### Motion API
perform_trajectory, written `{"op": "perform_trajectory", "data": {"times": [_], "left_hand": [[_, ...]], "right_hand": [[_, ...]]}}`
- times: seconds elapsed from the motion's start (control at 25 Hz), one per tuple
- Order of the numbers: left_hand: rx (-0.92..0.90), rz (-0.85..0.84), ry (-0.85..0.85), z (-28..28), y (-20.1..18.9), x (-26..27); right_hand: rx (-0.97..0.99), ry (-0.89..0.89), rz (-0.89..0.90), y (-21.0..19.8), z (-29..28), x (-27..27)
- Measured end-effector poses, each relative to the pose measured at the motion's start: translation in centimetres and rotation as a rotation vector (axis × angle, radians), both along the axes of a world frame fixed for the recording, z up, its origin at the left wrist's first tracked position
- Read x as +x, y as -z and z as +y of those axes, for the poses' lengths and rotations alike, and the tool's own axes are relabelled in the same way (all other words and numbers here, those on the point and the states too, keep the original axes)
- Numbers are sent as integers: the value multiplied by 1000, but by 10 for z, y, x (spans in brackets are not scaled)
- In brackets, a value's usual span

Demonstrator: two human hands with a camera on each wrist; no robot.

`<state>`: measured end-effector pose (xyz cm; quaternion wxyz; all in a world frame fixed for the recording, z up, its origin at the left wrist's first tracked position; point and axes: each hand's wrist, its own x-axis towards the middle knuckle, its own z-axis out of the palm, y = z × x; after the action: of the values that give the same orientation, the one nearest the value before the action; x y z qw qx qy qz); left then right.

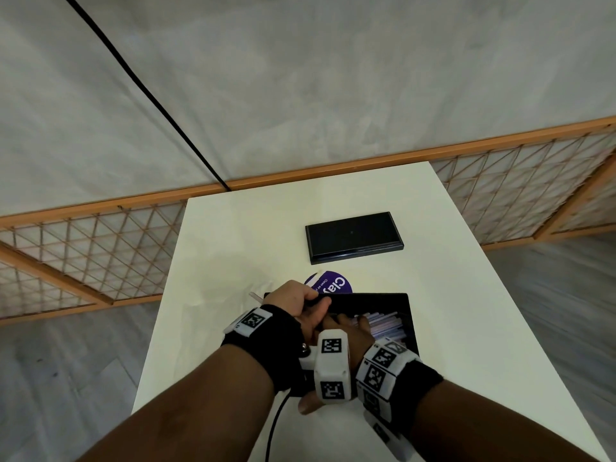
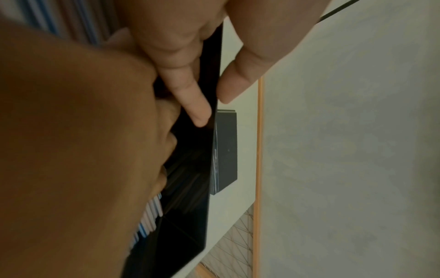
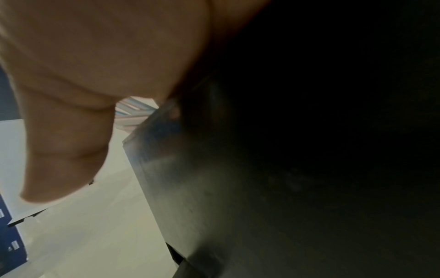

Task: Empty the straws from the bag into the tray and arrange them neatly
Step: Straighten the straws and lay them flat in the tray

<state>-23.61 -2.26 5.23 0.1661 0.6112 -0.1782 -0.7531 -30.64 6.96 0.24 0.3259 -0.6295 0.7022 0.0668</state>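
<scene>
The black tray (image 1: 411, 328) stands on the white table in front of me, with several white-and-blue striped straws (image 1: 386, 325) lying in its right part. My left hand (image 1: 316, 300) pinches the tray's far left rim (image 2: 214, 143), one finger (image 2: 190, 105) inside the wall and one outside. My right hand (image 1: 350, 328) reaches over the near wall and lies flat on the straws (image 2: 150, 220), its thumb (image 1: 308, 405) outside the tray wall (image 3: 190, 178). The bag (image 1: 330, 283), clear with a purple label, lies just behind the tray.
A second flat black tray or lid (image 1: 354, 236) lies farther back on the table (image 1: 466, 295). A wooden lattice screen (image 1: 83, 248) runs behind the table, with a grey cloth wall above it. A black cable (image 1: 276, 425) hangs by my left forearm.
</scene>
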Motion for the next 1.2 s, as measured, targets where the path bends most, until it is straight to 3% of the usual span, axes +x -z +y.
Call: {"op": "perform_trajectory", "data": {"times": [0.12,0.32,0.44,0.56,0.92,1.08,1.2], "left_hand": [[9,29,-83,3,-10,1],[12,40,-63,9,-23,4],[-135,-57,-79,7,-23,13],[-350,-136,-64,8,-31,29],[-515,-205,-47,16,-68,72],[-494,-246,108,21,-80,84],[-700,-449,224,4,-86,99]], "right_hand": [[25,36,-8,2,-3,2],[32,11,-48,-11,1,0],[-80,-44,-87,-26,13,1],[-185,65,-133,-26,17,-1],[-222,160,-163,-30,7,9],[-151,79,-17,-30,3,13],[-60,92,-1,-29,1,15]]}}
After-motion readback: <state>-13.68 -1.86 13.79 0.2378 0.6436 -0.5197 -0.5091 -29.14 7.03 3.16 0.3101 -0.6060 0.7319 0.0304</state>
